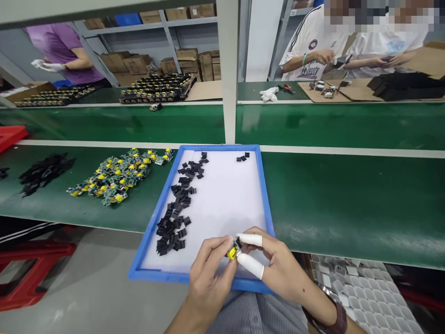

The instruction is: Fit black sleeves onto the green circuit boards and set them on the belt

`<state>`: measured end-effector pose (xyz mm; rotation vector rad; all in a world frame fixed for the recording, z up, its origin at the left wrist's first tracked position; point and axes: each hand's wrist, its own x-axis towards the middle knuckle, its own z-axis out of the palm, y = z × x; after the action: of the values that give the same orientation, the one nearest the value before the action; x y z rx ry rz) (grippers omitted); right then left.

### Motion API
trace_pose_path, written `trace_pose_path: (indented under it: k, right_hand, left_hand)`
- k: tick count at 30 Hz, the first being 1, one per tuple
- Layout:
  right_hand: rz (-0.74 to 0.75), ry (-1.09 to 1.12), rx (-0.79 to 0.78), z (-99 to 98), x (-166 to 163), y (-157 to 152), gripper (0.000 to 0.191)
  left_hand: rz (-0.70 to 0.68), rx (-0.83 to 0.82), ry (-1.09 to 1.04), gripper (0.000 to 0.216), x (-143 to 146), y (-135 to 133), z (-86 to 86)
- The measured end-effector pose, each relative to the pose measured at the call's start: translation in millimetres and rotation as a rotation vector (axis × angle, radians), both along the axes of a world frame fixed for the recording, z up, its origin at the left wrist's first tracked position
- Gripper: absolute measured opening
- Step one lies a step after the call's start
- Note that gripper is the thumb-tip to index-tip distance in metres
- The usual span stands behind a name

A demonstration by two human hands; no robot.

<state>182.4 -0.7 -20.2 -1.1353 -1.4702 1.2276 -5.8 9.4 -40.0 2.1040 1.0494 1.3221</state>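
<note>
Above the near end of the blue tray [163, 275], a yellow-and-black component [232, 252] is pinched between the fingertips of the left hand [212, 265] at nine o'clock and the right hand [281, 268] at three. Black pieces [169, 227] are spread toward ten o'clock; circuit boards [120, 175] are heaped farther out. The near rim is partly obscured by both hands.

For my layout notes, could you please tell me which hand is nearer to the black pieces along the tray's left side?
Left. The left hand is to the right of the black pieces; the right hand is farther right, across the small yellow part that both hold.
</note>
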Motion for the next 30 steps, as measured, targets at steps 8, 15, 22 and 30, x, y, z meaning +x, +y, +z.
trace_pose_path:
  k: [8,15,22,30]
  right_hand:
    - [-0.044,0.122,-0.051,-8.5,-1.7,1.5,0.015]
    - [0.045,0.035,-0.073,-0.6,-1.2,0.7,0.027]
    - [-0.065,0.206,-0.209,-17.1,2.5,-0.5,0.020]
    - [0.092,0.096,-0.193,-2.5,8.6,13.7,0.011]
  left_hand:
    - [0.040,-0.031,-0.017,0.060,1.7,-1.9,-2.4]
    - [0.042,-0.048,-0.057,0.059,1.7,-2.5,-0.6]
    - [-0.035,-0.032,-0.057,0.061,2.5,-3.7,-0.6]
    - [-0.103,-0.078,-0.062,0.060,0.8,-2.8,-2.1]
